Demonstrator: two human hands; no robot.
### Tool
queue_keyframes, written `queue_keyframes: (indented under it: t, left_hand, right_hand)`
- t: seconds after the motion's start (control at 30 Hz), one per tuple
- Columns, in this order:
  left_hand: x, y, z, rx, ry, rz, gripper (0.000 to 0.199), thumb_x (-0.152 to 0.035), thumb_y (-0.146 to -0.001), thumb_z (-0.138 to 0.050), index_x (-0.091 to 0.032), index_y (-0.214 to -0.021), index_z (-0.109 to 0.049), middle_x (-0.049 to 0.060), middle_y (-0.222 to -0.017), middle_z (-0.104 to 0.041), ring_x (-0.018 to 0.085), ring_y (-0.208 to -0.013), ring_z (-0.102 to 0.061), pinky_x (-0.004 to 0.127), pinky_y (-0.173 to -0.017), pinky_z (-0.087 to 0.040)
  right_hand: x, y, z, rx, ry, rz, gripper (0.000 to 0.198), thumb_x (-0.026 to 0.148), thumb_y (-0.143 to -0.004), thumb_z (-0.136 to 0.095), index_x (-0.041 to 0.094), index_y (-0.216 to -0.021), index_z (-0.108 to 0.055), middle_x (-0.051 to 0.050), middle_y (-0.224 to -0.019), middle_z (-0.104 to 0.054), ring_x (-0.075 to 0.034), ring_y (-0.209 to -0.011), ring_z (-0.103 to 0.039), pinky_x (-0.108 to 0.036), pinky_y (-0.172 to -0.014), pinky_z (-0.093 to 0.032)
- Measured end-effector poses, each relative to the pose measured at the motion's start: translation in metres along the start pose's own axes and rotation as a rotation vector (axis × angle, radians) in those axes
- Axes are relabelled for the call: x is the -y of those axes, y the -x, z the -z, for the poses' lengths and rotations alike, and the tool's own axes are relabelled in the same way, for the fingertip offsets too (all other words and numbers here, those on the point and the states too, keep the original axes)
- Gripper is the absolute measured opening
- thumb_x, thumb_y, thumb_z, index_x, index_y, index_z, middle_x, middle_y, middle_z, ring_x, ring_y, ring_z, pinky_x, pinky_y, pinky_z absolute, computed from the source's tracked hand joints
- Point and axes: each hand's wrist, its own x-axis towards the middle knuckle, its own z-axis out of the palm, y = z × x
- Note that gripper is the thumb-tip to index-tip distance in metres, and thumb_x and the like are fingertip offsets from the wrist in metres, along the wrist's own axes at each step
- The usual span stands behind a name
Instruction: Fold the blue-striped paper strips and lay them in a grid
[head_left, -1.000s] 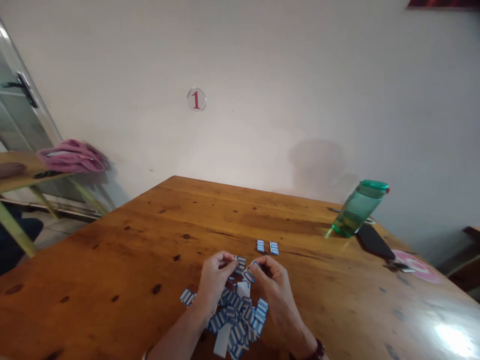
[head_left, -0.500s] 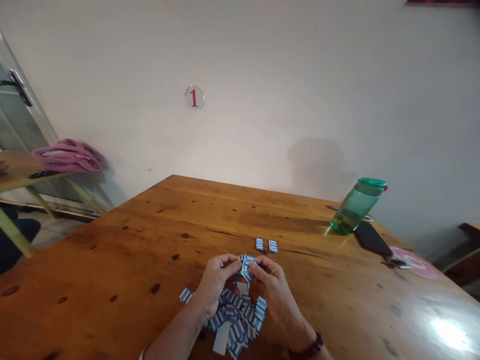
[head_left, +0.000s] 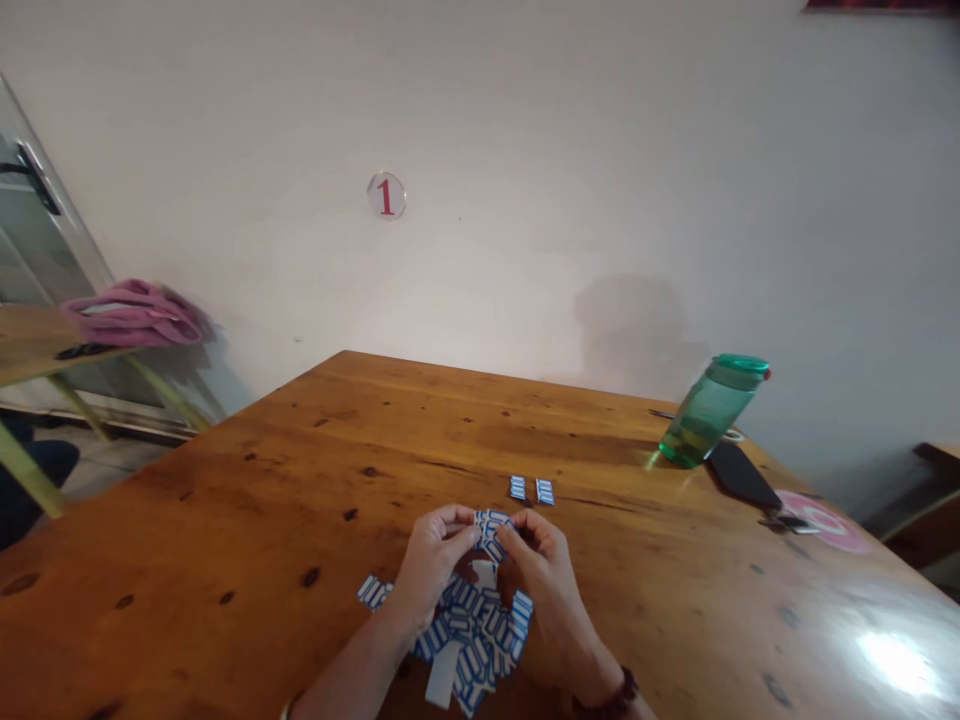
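My left hand [head_left: 429,568] and my right hand [head_left: 550,570] meet above the table, thumbs and fingers pinched around small blue-and-white printed cards [head_left: 493,535]. The held cards overlap at an angle; how many there are I cannot make out. Beneath and between my wrists lies a loose pile of similar cards [head_left: 471,638], a few showing a plain white side, such as the white card [head_left: 444,674] at the front. One card [head_left: 370,591] pokes out to the left of my left wrist. Beyond my fingers, two cards [head_left: 517,487] [head_left: 545,491] lie side by side, slightly apart.
On the right of the wooden table [head_left: 247,540] stand a green bottle [head_left: 709,415], a dark phone-like slab [head_left: 742,475] and a pink disc [head_left: 825,522] with small metal items. A pink cloth bundle [head_left: 139,312] sits on another table at left. The wall is behind.
The held cards have spread a little sideways, with more of the left one showing between my fingers. My hands stay in nearly the same place.
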Motion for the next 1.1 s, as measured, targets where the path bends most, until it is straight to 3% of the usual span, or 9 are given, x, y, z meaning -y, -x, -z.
queue_keyframes:
  t: [0.3,0.57,0.87,1.1]
  left_hand:
    - [0.0008,0.0005,0.0020,0.083,-0.017,-0.008,0.020,-0.028,-0.063,-0.063,-0.012,-0.075,-0.066,0.004,-0.066,-0.066,0.015,-0.060,-0.060,0.020,-0.045,-0.043]
    - [0.0036,-0.0029,0.0018,0.005,-0.004,0.037,0.024,-0.033,-0.056,-0.069,-0.012,-0.066,-0.065,0.001,-0.055,-0.062,0.014,-0.051,-0.057,0.022,-0.046,-0.044]
    - [0.0061,-0.0045,0.0016,0.025,0.007,0.021,0.028,-0.035,-0.056,-0.069,-0.011,-0.070,-0.067,0.000,-0.054,-0.060,0.011,-0.048,-0.053,0.024,-0.049,-0.045]
    - [0.0058,-0.0036,-0.0003,-0.038,-0.013,0.017,0.020,-0.031,-0.056,-0.067,-0.013,-0.064,-0.064,0.000,-0.054,-0.061,0.012,-0.047,-0.055,0.023,-0.045,-0.044]
  right_hand:
    - [0.0038,0.0017,0.0003,-0.009,0.077,0.066,0.023,0.036,-0.065,-0.062,0.016,-0.058,-0.052,0.003,-0.051,-0.047,-0.010,-0.049,-0.039,-0.022,-0.046,-0.031]
    - [-0.0049,-0.0015,-0.0002,-0.022,0.115,0.096,0.021,0.034,-0.064,-0.062,0.017,-0.060,-0.052,0.004,-0.050,-0.046,-0.010,-0.047,-0.039,-0.022,-0.044,-0.032]
    - [-0.0009,0.0017,-0.0013,-0.016,0.163,0.110,0.020,0.034,-0.065,-0.060,0.017,-0.060,-0.052,0.004,-0.052,-0.047,-0.010,-0.049,-0.040,-0.022,-0.046,-0.032]
    - [0.0003,0.0010,-0.0021,-0.028,0.148,0.123,0.020,0.034,-0.063,-0.064,0.017,-0.061,-0.052,0.003,-0.054,-0.050,-0.012,-0.050,-0.043,-0.023,-0.048,-0.036]
